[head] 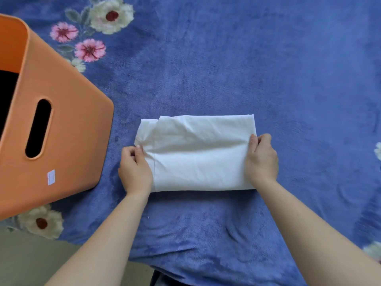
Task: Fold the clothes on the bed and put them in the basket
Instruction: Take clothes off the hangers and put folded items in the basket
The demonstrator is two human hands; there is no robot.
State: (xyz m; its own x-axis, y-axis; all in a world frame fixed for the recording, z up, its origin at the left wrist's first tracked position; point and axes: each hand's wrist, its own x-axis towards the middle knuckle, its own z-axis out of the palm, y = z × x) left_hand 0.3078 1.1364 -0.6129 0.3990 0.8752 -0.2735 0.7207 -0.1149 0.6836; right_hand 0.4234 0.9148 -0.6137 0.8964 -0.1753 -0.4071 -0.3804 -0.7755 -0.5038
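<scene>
White cloth (198, 155) lies in the middle of the picture. It is folded into a neat, flat shape and rests on the blue blanket (268, 69) that covers the bed. It is not in the basket.

The left hand (135, 170) is at the 9 o'clock side of the cloth. Its grip is closed on the cloth: the fingers curl in and pinch the left edge. The right hand (261, 159) is at the 3 o'clock side. Its grip is closed on the cloth too, with the thumb on top and the fingers curled at the right edge. Both bare arms reach in from 6 o'clock.

The orange basket (68, 129) stands on the bed at 9 o'clock from the cloth, near it but not touching. Its side has a long hole (38, 129) for carrying and a small white sticker (51, 177) lower down. Something dark (7, 96) shows inside the basket, but I cannot tell what it is.

Pink and white flowers (90, 49) are printed on the blanket at 11 o'clock from the cloth. One more white flower (41, 221) sits at 7 o'clock, just below the basket.
</scene>
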